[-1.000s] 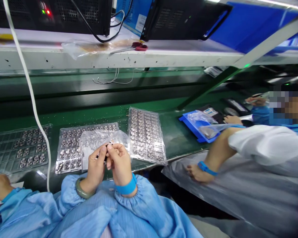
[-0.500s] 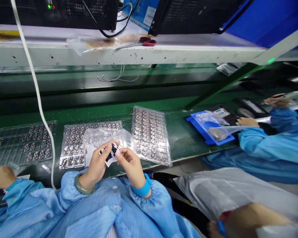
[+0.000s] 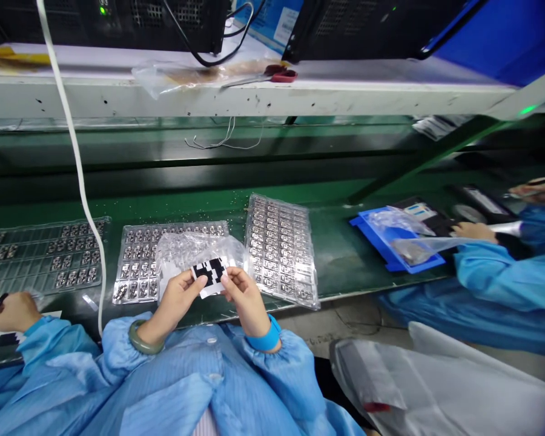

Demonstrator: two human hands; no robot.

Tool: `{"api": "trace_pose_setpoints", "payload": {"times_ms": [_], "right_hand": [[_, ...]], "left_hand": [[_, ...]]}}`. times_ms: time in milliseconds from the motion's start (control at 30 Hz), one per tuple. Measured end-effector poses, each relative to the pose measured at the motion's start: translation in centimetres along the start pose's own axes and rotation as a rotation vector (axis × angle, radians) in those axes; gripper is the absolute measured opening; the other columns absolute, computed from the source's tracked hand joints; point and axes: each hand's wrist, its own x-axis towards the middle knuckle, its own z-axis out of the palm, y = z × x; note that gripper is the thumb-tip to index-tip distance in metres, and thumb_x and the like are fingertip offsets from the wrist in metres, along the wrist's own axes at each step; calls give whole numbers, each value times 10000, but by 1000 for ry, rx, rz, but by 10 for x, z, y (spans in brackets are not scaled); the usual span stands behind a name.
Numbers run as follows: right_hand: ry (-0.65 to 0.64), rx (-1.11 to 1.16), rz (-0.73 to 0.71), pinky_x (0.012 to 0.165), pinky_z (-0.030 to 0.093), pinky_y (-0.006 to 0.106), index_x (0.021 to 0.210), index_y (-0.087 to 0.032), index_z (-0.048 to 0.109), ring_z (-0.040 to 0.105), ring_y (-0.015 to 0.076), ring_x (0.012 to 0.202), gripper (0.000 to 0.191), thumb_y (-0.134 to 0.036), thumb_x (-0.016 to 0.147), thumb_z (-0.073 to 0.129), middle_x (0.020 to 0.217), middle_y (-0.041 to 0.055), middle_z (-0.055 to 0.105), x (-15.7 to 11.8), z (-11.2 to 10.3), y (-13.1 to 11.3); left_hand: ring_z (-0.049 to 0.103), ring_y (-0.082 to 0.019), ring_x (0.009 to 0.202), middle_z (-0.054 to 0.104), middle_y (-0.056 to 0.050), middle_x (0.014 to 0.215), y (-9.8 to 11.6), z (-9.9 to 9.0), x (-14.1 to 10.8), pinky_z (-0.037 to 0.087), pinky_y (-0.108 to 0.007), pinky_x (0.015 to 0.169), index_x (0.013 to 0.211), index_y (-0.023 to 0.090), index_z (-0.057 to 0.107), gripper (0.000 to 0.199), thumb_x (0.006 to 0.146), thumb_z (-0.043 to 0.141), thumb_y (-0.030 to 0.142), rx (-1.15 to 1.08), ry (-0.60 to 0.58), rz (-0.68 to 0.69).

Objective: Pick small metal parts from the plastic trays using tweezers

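A small white card with black blocky shapes (image 3: pixel 209 276) is held flat between both hands. My left hand (image 3: pixel 178 300) pinches its left edge, thumb on top. Its right edge is gripped by my right hand (image 3: pixel 245 297), again with the thumb on top. Just behind the card lies a crumpled clear plastic bag (image 3: pixel 186 247), partly over a clear tray of small metal parts (image 3: pixel 136 251). To the right, a second filled tray (image 3: pixel 279 248) rests at a slant on the green bench.
A partly filled tray (image 3: pixel 36 254) lies at left, near a co-worker's hand (image 3: pixel 16 312). A white cable (image 3: pixel 75 145) hangs down. Scissors (image 3: pixel 279 74) rest on the shelf (image 3: pixel 345 97). Right: a blue bin (image 3: pixel 376 233) beside another person's blue sleeve (image 3: pixel 504 272).
The card has been turned from tilted to nearly level and faces up more fully, with my hands farther apart at its two edges. The view has shifted slightly left.
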Motion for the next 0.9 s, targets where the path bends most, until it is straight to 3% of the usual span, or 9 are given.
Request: {"api": "trace_pose_setpoints", "payload": {"times_ms": [100,233,567,700,900], "right_hand": [[-105,-48,37,513,335,199,993,-140,536,487,78,597,431,-474,739,632,774,26,537,-1,-3,1],[-125,-88,80,466,271,196,859,-116,540,406,64,476,402,-498,752,605,534,-6,480,0,-5,5],[-115,-49,190,426,234,182,792,-118,536,370,48,430,430,-510,675,666,503,-26,452,16,2,11],[-205,-113,222,424,240,189,803,-119,535,368,56,428,454,-533,665,663,505,-23,455,27,18,12],[-406,-255,214,466,281,197,838,-106,547,385,66,462,475,-546,686,642,512,-11,463,49,51,18]], "left_hand": [[543,-158,823,607,-75,855,-5,-3,2,416,-255,771,876,76,593,371,763,601,429,43,25,-15],[510,-138,722,519,-36,696,-9,-7,3,404,-242,682,733,91,511,379,754,596,460,83,41,-28],[461,-118,639,529,-65,724,-13,-15,0,378,-239,576,888,48,538,465,752,570,492,140,-19,-17],[471,-115,642,535,-62,714,-17,-28,-4,389,-238,592,853,53,541,416,757,575,456,90,89,4],[521,-119,640,568,-59,740,-22,-50,-16,434,-247,614,855,60,556,402,746,589,446,-20,350,18]]}}
